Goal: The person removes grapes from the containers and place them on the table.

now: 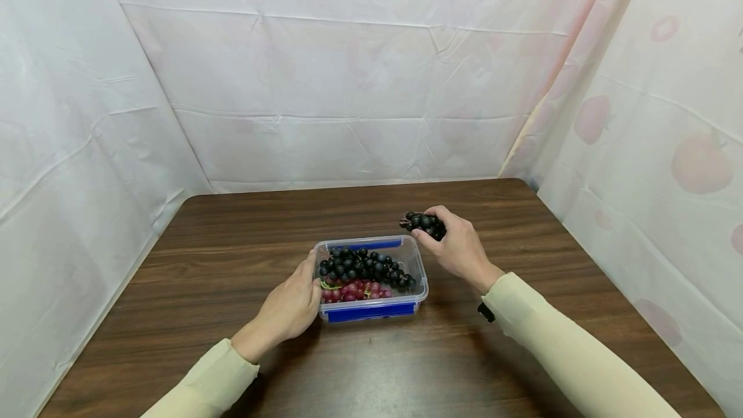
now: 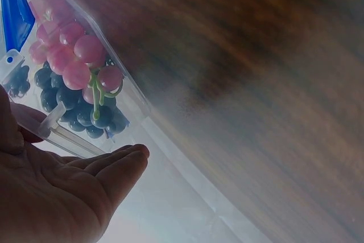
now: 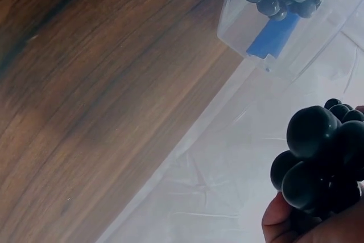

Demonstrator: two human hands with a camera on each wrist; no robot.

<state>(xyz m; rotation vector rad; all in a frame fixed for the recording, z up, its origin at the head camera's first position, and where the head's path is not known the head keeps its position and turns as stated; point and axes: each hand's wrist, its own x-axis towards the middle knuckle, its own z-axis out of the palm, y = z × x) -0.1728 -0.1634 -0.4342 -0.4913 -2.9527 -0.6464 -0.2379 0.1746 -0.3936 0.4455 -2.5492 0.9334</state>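
Observation:
A clear plastic box (image 1: 422, 286) with blue clips stands on the table. Inside it, black grapes (image 1: 354, 266) lie behind a bunch of red grapes (image 1: 355, 290) with a green stem. My left hand (image 1: 295, 298) rests against the box's left side, its fingers fairly straight along the wall, as the left wrist view also shows at the hand (image 2: 74, 192). Above the box's far right corner, my right hand (image 1: 458, 247) grips another bunch of black grapes (image 1: 426, 223) between thumb and fingers. Its round berries (image 3: 310, 132) fill the lower right of the right wrist view.
The dark wood-grain table (image 1: 261, 218) runs back to a white sheet (image 1: 348, 69) hung behind it. Further sheets hang on both sides, the right one (image 1: 656, 147) with faded fruit prints.

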